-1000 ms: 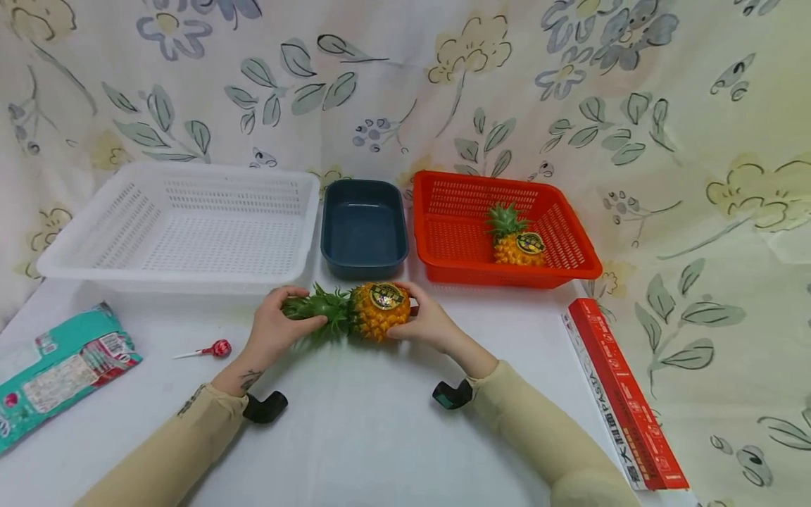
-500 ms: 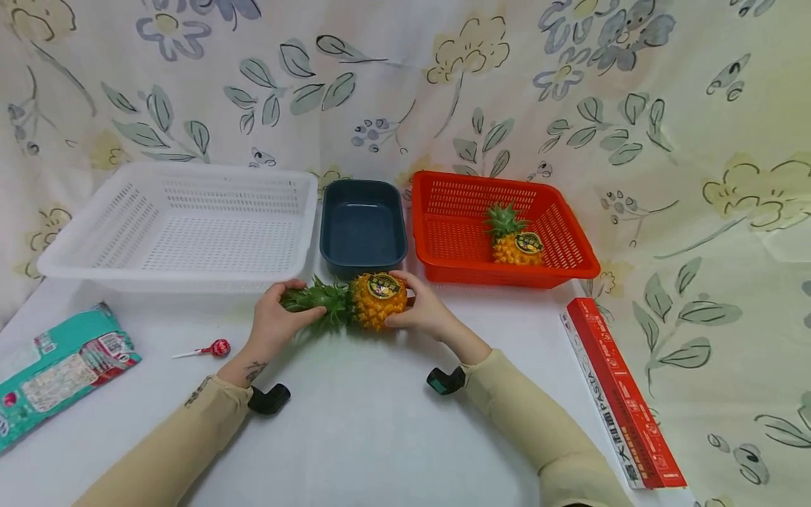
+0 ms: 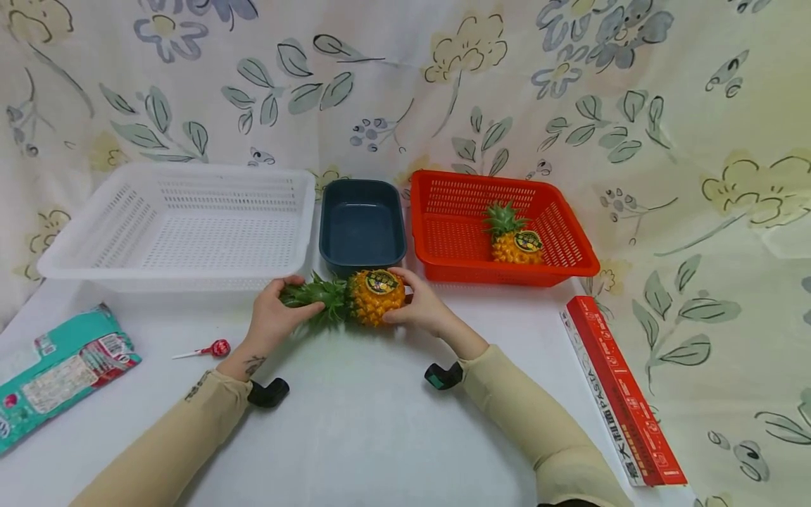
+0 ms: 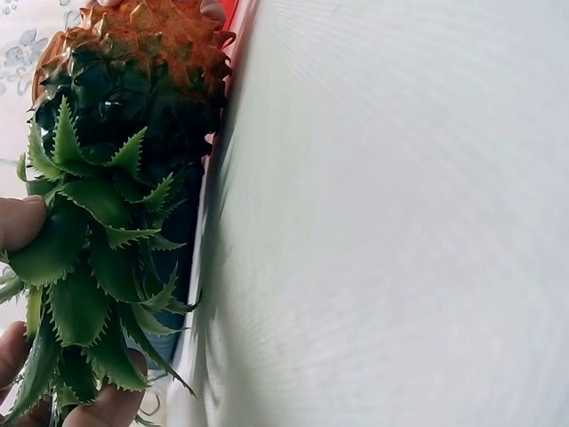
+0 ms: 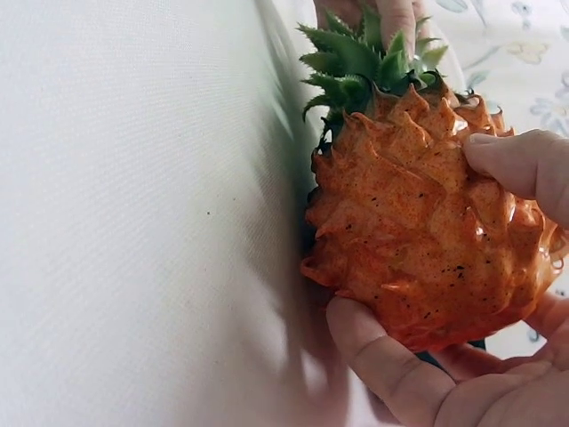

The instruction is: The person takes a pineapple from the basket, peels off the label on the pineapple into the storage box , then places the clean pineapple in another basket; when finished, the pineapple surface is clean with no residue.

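Note:
A pineapple (image 3: 375, 308) with a round black-and-gold label lies on its side in front of the dark blue dish (image 3: 362, 262), crown to the left. My left hand (image 3: 267, 317) holds its green leaves; in the left wrist view the thumb and fingertips lie around the crown (image 4: 84, 307). At the other end my right hand (image 3: 427, 310) grips the orange body (image 5: 409, 213), thumb on one side and fingers curled about its base in the right wrist view. Another pineapple (image 3: 514, 248), also labelled, rests in the red basket (image 3: 443, 271).
A white basket (image 3: 177, 274) stands at the back left. On the left of the white table (image 3: 355, 436) lie a teal packet (image 3: 63, 377) and a red lollipop (image 3: 219, 348). A long red pasta box (image 3: 624, 394) lies along the right side.
Both hands and the held pineapple have shifted slightly away from the person, closer to the dark blue dish. The grip of each hand looks the same.

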Tool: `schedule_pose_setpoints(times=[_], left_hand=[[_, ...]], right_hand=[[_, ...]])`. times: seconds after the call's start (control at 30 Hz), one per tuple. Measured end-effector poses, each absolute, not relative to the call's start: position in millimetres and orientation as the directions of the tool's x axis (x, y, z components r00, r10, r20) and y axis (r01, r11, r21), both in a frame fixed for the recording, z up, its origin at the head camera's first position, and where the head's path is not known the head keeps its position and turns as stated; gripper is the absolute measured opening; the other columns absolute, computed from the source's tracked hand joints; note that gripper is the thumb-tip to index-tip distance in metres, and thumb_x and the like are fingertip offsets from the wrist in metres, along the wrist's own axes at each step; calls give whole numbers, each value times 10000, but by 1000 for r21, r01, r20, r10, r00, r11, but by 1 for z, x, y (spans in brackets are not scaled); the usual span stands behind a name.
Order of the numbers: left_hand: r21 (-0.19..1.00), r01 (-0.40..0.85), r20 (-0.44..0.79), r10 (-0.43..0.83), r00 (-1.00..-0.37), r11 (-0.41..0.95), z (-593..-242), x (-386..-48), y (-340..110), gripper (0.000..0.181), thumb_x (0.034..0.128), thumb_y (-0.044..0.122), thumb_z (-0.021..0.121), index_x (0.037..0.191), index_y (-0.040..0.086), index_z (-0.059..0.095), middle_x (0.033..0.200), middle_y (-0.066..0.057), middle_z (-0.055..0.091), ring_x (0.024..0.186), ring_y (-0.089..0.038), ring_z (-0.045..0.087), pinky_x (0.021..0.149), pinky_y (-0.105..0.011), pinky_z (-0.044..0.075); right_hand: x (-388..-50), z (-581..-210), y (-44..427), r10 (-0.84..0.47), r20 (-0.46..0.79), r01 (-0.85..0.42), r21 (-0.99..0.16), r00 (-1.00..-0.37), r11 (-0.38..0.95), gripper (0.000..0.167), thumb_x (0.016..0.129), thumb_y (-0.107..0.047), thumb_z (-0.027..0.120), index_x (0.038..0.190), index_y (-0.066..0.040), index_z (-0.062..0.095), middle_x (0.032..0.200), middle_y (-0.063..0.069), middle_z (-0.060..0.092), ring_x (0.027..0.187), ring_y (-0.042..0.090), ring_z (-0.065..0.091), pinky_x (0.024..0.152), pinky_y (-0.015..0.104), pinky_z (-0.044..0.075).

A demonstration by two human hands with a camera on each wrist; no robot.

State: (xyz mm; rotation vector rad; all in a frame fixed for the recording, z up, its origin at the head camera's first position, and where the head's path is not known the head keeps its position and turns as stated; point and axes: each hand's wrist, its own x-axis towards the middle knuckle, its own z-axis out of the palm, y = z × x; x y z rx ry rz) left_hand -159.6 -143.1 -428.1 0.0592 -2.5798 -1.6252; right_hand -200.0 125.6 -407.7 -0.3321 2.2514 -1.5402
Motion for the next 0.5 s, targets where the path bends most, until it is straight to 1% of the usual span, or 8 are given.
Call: schedule_pose_setpoints(times=[0.07, 0.17, 0.27, 0.33, 0.4, 0.5], left_hand=[[902, 13, 54, -83, -995, 432, -428, -160, -143, 581, 744, 206, 778, 1215, 2, 505, 1253, -179, 516, 1141, -321, 465, 960, -431, 377], [900, 8, 50, -84, -995, 436, -429, -160, -143, 583, 742, 200, 778, 1217, 1, 504, 1255, -179, 514, 1145, -319, 463, 963, -431, 377], [900, 7, 49, -86, -995, 436, -429, -160, -143, 582, 741, 198, 779, 1216, 5, 504, 1251, -179, 514, 1136, -315, 466, 956, -428, 384], [901, 8, 51, -86, -995, 435, -428, -160, -143, 583, 742, 200, 778, 1216, 4, 502, 1248, -180, 514, 1130, -314, 467, 950, -425, 387], [901, 13, 56, -86, -995, 433, -429, -160, -143, 581, 743, 203, 778, 1214, 2, 503, 1244, -181, 515, 1122, -312, 470, 943, -421, 390], [903, 26, 68, -83, -994, 429, -430, -160, -143, 577, 744, 201, 778, 1210, -3, 504, 1239, -182, 519, 1110, -311, 475, 930, -416, 396]], right_hand=[[-200, -405, 126, -417, -190, 18, -924, -889, 381, 862, 683, -23, 767, 1402, -231, 339, 1319, 96, 429, 1042, 302, 556, 810, 359, 527], [-199, -400, 126, -412, -186, 1, -913, -892, 408, 843, 716, -113, 772, 1421, -212, 320, 1368, 80, 407, 1121, 304, 524, 872, 389, 507], [-197, -393, 126, -352, -157, -15, -898, -923, 440, 736, 767, -244, 744, 1398, -187, 370, 1389, 53, 417, 1174, 304, 490, 926, 437, 471], [-194, -387, 125, -294, -105, -44, -887, -950, 459, 598, 809, -301, 699, 1333, -151, 452, 1365, 47, 458, 1195, 297, 482, 964, 446, 444], [-191, -384, 123, -238, -40, -85, -867, -970, 491, 443, 845, -322, 647, 1225, -121, 540, 1298, 59, 517, 1180, 304, 490, 963, 443, 445], [-187, -380, 119, -175, 48, -136, -829, -983, 542, 273, 869, -304, 600, 1053, -103, 615, 1182, 66, 586, 1138, 290, 522, 952, 417, 458]])
